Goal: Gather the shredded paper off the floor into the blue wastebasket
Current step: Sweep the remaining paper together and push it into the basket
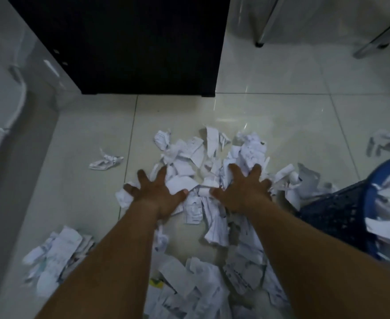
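Torn and crumpled white paper, printed with faint grey marks, lies in a ragged heap on the glossy pale tile floor. The heap runs lengthwise from the bottom centre of the frame up to the middle. The pieces are uneven: flat strips, curled scraps and tight wads. Two bare forearms reach up from the lower edge, nearly parallel, palms down. The left hand lies flat on the left flank of the heap with its fingers splayed wide and almost straight, the thumb pointing inward. It presses on the paper and grasps nothing. The right hand is spread the same way on the taller, crumpled part, its fingertips sinking a little into the wads and its thumb pointing toward the left one. It too is spread out rather than gripping. At the right edge stands the blue wastebasket, a dark plastic mesh wall under a smooth, rounded, brighter blue rim, with white scraps already inside. It looks tilted, but the wide lens makes this hard to judge. A single wad sits apart at centre left, a looser stack at lower left, and another clump above the basket. A matt black cabinet fills the top centre, and shiny metal legs stand at upper right.
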